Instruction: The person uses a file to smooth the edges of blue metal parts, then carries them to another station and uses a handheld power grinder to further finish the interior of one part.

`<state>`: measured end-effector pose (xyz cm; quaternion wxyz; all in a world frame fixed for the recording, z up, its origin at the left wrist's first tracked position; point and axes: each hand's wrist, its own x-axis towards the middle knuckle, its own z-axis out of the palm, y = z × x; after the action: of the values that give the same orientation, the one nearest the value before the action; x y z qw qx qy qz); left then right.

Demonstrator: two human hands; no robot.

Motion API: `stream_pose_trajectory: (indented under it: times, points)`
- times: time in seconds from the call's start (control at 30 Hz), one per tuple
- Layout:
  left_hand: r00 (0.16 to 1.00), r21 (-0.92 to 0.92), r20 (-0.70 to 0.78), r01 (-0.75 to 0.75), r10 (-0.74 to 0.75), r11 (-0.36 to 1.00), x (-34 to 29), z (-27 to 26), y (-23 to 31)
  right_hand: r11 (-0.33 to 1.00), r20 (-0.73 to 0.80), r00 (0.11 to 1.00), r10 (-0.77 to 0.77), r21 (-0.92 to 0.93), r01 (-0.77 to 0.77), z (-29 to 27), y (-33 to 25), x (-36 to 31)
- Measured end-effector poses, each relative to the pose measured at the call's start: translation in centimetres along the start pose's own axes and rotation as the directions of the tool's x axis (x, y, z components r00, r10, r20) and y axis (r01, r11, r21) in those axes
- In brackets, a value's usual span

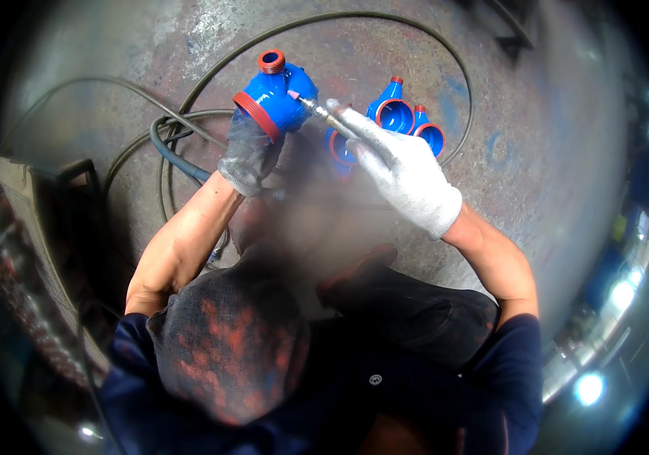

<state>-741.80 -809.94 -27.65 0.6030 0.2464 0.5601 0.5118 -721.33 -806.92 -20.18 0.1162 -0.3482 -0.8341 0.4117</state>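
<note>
My left hand (250, 155), in a dirty grey glove, is closed round the lower side of a blue metal water meter body (283, 89). It is held up and tilted, with a wide red threaded rim and a smaller red threaded end. My right hand (408, 178), in a white glove, grips a slim die grinder (326, 115) with its fingers stretched along the tool. The grinder's small pink tip lies against or just in front of the blue wall; contact is hard to tell. Part of the tool is hidden by the glove.
Several similar blue meter bodies (395, 114) with red rims stand on the stained grey floor (491, 205) beyond my right hand. A long dark hose (374, 15) loops around the work area. At the left stands a box-like container (32, 227). My knees are close below the hands.
</note>
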Motion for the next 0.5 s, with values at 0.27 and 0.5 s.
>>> stream_pose_trajectory:
  times: [0.27, 0.5]
  points:
    - [0.998, -0.068, 0.061, 0.030, -0.026, 0.997, 0.3, -1.1, -1.1, 0.988, -0.096, 0.993, 0.069, 0.141, -0.055, -1.1, -0.6, 0.3]
    - [0.954, 0.202, 0.062, -0.299, 0.293, 0.933, 0.5, -2.2, -7.4, 0.639, 0.007, 0.876, 0.482, 0.681, -0.358, 0.0, -0.4, 1.8]
